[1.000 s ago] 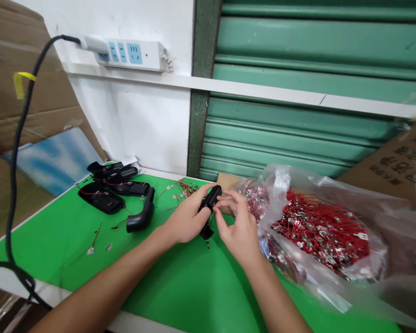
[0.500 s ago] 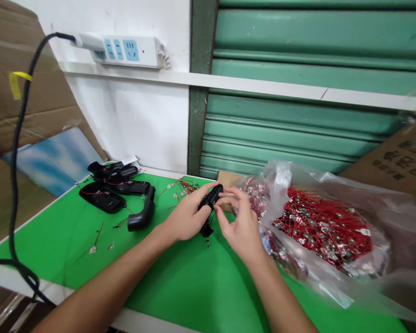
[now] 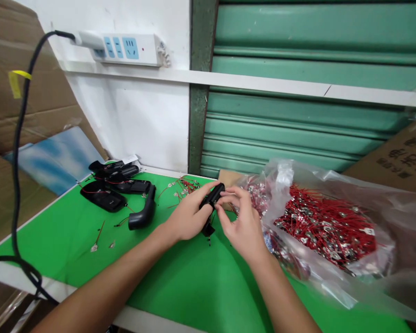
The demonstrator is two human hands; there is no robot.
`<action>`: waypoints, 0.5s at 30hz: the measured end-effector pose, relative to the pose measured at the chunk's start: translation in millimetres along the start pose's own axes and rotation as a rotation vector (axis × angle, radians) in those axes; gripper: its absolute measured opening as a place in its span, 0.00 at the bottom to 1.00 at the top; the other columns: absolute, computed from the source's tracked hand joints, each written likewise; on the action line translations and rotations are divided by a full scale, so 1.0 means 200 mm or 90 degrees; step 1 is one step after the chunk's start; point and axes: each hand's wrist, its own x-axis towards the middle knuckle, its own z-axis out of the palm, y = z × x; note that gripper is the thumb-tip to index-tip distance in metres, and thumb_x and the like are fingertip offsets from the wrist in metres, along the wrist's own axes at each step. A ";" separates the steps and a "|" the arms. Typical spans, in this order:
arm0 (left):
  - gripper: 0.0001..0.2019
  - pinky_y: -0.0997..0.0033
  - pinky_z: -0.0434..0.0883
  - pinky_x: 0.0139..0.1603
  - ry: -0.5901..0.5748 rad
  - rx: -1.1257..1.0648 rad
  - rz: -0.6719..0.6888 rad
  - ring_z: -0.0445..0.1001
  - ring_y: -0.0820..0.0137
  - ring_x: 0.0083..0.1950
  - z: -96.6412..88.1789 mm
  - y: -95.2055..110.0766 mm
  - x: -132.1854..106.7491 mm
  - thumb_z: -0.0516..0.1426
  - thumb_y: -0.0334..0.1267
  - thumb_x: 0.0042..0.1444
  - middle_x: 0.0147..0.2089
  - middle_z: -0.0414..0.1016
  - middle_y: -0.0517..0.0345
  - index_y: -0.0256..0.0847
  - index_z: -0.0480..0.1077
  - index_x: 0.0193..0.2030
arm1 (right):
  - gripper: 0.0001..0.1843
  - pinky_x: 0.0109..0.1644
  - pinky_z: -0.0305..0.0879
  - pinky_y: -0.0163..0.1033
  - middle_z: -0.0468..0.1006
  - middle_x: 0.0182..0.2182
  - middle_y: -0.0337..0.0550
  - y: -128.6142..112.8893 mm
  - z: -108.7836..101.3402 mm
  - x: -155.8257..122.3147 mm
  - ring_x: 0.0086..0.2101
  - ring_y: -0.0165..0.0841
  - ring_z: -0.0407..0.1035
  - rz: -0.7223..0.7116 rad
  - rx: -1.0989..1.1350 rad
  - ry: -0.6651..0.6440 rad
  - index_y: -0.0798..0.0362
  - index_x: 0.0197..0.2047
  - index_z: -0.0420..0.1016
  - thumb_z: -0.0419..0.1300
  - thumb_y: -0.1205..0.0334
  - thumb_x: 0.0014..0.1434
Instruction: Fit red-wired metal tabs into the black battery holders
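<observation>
My left hand (image 3: 190, 215) is wrapped round a black plastic housing (image 3: 213, 195), held a little above the green table mat (image 3: 180, 282). A dark lower end of the housing and a short wire stick out below the fingers. My right hand (image 3: 241, 222) is at the housing's right side, thumb and index fingertip pinched together against it. Whatever lies between those fingertips is too small to make out. Behind my left hand lies a small pile of red wires with metal contact tabs (image 3: 187, 186).
Several black housings (image 3: 104, 196) with red wires lie at the left, beside a curved black handle piece (image 3: 143, 215). A loose tabbed wire (image 3: 94, 247) lies nearer. At right, a clear plastic bag (image 3: 284, 178) holds many red wires (image 3: 326, 226). A black cable (image 3: 15, 185) hangs left.
Both hands keep nearly the same pose on the black housing. The whole view has shifted very slightly; nothing has visibly been picked up or let go.
</observation>
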 end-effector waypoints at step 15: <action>0.33 0.53 0.61 0.74 -0.006 0.011 -0.042 0.66 0.57 0.70 0.02 0.00 -0.01 0.47 0.34 0.61 0.73 0.63 0.45 0.33 0.56 0.74 | 0.19 0.45 0.78 0.44 0.81 0.42 0.45 0.00 0.01 -0.02 0.42 0.39 0.81 0.008 -0.060 -0.005 0.48 0.57 0.60 0.57 0.70 0.66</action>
